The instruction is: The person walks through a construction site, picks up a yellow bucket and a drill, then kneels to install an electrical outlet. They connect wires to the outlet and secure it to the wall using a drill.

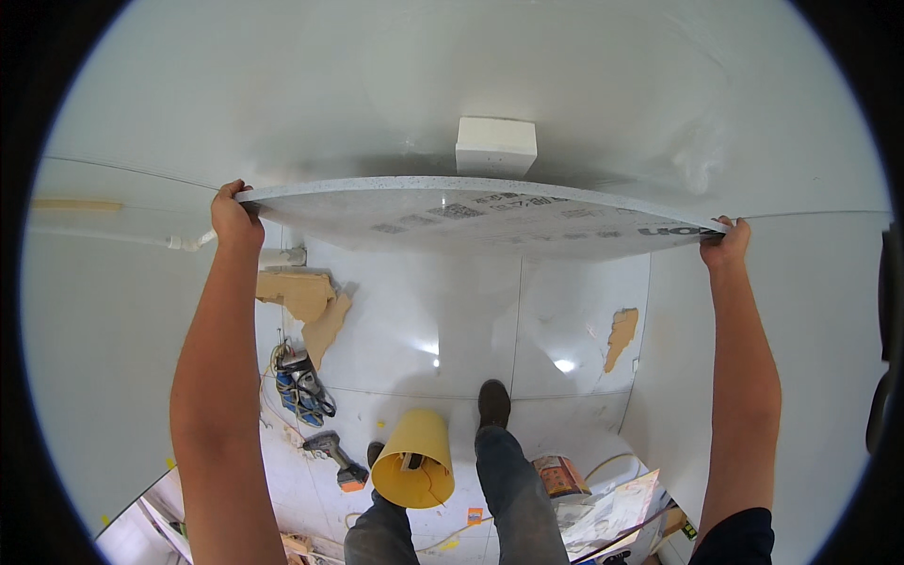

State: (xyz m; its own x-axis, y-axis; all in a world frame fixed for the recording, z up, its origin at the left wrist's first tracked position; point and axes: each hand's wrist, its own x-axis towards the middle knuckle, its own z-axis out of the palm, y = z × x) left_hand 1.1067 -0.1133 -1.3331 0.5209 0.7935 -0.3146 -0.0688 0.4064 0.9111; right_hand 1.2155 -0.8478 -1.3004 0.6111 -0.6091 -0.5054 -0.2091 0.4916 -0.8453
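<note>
A wide stone-like slab [452,212] with a speckled pale edge spans the space before me, its printed face turned towards me. My left hand [238,215] grips its left end, and my right hand [725,244] grips the right end. Just beyond the slab's middle, a small white box-like block [496,145] juts from the pale wall [395,78]. Whether the slab touches the block or the wall cannot be told. The lower part of the slab's face bends out of clear view.
On the tiled floor lie torn cardboard [300,295], a corded power tool [304,385] and a cordless drill [335,459]. A yellow bucket [417,452] stands by my legs, with a labelled tub [560,479] to the right. A white pipe [282,257] is at left.
</note>
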